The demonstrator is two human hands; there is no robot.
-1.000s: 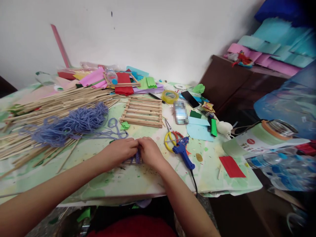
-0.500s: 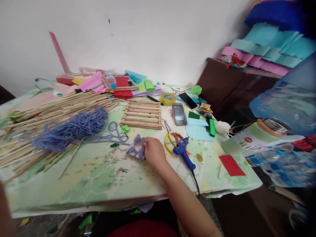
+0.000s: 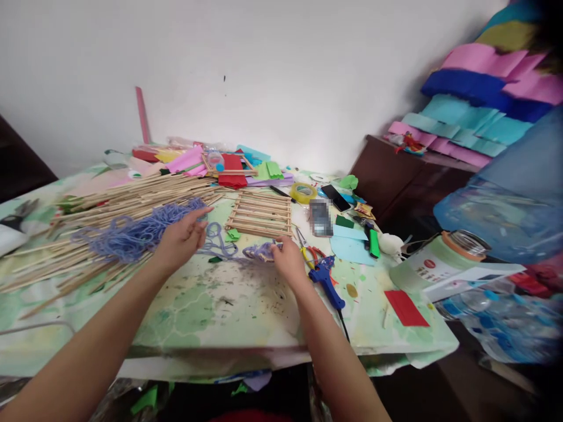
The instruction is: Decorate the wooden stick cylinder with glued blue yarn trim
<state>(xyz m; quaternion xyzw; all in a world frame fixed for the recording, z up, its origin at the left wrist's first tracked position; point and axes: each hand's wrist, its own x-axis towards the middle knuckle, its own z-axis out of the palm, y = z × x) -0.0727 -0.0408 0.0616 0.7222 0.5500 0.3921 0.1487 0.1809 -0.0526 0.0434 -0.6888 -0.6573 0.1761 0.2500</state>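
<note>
My right hand (image 3: pixel 289 261) pinches the edge of a small stick piece wrapped in purple yarn (image 3: pixel 258 252), held low over the table. From this piece a loose yarn strand (image 3: pixel 219 241) runs left to a tangled heap of purple yarn (image 3: pixel 132 234). My left hand (image 3: pixel 181 237) hovers by the right end of the heap, index finger stretched out and the other fingers partly bent, nothing visible in it. Just beyond my hands lies a flat frame of wooden sticks (image 3: pixel 260 214). Scissors (image 3: pixel 307 249) and a blue glue gun (image 3: pixel 326 281) lie right of my right hand.
Many thin wooden sticks (image 3: pixel 101 205) spread under the yarn. Farther back are yellow tape (image 3: pixel 303 191), a phone (image 3: pixel 336 198) and coloured paper (image 3: pixel 232 170). To the right stand a green lighter (image 3: pixel 373 243), a thermos (image 3: pixel 422 264) and red paper (image 3: pixel 407 308) near the table edge.
My left hand has come into view from the left and reached the yarn heap. The wrapped piece in my right hand has tilted, and the view has shifted a little.
</note>
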